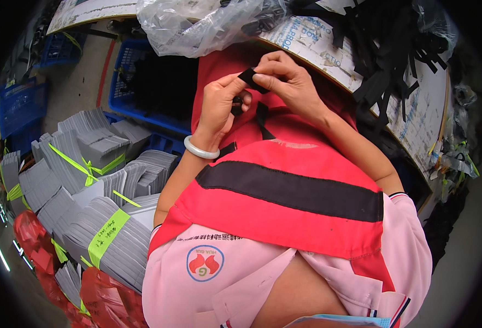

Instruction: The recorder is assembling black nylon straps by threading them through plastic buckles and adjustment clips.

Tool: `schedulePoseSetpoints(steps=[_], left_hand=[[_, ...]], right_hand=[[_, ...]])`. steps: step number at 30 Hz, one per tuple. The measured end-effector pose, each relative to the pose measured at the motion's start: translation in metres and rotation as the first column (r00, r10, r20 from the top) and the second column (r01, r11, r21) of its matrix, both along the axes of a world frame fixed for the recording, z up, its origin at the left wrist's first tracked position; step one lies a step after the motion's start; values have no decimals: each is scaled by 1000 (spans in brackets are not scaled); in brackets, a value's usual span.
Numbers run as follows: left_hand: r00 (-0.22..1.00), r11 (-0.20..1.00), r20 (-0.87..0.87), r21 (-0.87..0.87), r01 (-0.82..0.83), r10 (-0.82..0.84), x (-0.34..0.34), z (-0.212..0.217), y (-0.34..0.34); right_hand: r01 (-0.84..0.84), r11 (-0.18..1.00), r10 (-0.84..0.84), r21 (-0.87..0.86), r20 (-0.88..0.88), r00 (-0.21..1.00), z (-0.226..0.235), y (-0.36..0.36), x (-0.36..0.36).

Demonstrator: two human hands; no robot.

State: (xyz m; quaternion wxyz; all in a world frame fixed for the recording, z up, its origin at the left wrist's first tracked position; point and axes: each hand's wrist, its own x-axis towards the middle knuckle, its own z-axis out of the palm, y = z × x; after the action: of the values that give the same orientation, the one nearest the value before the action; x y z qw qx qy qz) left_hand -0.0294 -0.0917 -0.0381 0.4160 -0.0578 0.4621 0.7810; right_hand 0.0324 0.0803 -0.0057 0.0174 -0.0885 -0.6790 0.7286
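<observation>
Above my red-aproned lap, both hands meet at a short piece of black strap [253, 82]. My left hand [217, 106], with a pale bangle [200, 148] on its wrist, pinches the strap's left end between thumb and forefinger. Something small and black [237, 106] also shows under its curled fingers; I cannot tell whether it is part of the same strap. On the strap's other end, the thumb and fingers of my right hand [291, 83] are closed. A loose black strip [262, 121] lies against the red apron [284, 180] below the hands.
Ahead to the right, a heap of black strips [386, 54] hangs over a worn board table [416, 123]. A clear plastic bag [192, 27] lies at the table's edge. To my left are a blue crate [122, 76] with black material, tied grey sheet stacks [96, 224] and red bags [110, 295].
</observation>
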Motion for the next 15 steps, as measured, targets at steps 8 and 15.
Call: schedulePoseSetpoints(steps=[8,15], left_hand=[[958,979,-277,-161,-125,77,-4,20,8],[876,978,-481,-171,-123,26,5,19,9]], right_hand=[[-221,964,163,145,333,929,25,16,0],[-23,996,54,-84,390,919,19,13,-3]])
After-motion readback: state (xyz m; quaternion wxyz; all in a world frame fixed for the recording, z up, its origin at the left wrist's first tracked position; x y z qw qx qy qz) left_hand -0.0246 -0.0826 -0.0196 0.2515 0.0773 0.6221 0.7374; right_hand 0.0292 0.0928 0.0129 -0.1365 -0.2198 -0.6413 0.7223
